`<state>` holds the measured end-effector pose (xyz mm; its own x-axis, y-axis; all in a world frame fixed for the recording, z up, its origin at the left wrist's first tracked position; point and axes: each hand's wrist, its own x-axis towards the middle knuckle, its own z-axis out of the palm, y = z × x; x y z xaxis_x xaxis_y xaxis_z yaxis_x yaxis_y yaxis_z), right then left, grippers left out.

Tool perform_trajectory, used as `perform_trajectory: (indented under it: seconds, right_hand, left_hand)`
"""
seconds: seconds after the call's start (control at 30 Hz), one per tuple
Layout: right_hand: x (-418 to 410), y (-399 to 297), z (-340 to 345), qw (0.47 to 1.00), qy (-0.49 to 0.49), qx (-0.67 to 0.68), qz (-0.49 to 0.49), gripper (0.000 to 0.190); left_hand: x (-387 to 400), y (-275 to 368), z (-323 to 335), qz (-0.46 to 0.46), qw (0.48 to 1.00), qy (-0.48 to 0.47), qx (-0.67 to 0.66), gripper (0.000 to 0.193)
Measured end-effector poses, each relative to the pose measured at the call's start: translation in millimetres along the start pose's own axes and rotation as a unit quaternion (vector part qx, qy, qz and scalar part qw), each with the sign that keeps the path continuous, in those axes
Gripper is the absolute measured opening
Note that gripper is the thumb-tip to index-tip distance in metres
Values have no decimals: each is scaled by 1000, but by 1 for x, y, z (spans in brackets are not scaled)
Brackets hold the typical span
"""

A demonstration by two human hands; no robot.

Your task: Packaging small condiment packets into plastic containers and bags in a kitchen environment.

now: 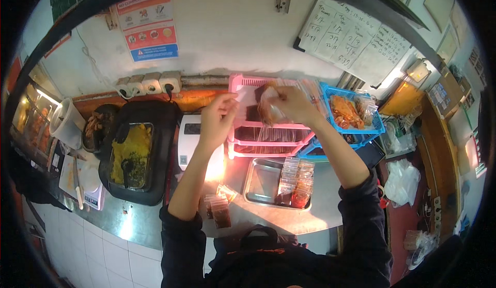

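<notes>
My right hand (pixel 292 103) grips a clear plastic packet (pixel 268 107) with brownish contents, held over the top pink plastic basket (pixel 235 83). Rows of upright packets (pixel 306 90) fill the right part of that basket, and dark packets show in the pink tiers below. Beside the basket's left edge, my left hand (pixel 219 119) has its fingers apart and nothing visible in them. Nearer my body, a metal tray (pixel 263 200) holds two rows of small filled sachets (pixel 302 185) along its right side. More brown sachets (pixel 220 212) lie on the metal counter, left of the tray.
Blue baskets (pixel 374 127) with packed orange food stand at right. Left of my arms are a white machine (pixel 188 148), a black cooker with a glass dish of yellow food (pixel 131 152), a knife (pixel 77 183) and a scale (pixel 95 199). Sockets (pixel 151 83) line the wall.
</notes>
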<state>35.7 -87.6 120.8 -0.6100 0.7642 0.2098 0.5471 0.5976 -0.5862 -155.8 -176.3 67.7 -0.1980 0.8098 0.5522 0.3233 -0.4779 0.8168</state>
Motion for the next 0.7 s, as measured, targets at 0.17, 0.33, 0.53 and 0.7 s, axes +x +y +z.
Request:
perform_trajectory:
  seconds: [0.17,0.33,0.53,0.7]
  right_hand:
    - [50,31,42,966,43,238,88,18]
    - [46,54,76,848,-99,459,245,21]
    - [59,88,67,968,-131,-214,27,28]
    - [48,63,39,952,-140,-245,120,34]
  left_hand:
    - [18,-14,-10,-27,999,43,-5,22]
    - [23,-34,-9,-64,991,-42,110,25]
    - [44,-68,47,-69,942,-144,297,28]
    - [41,-76,72,-131,841,-329,409,22]
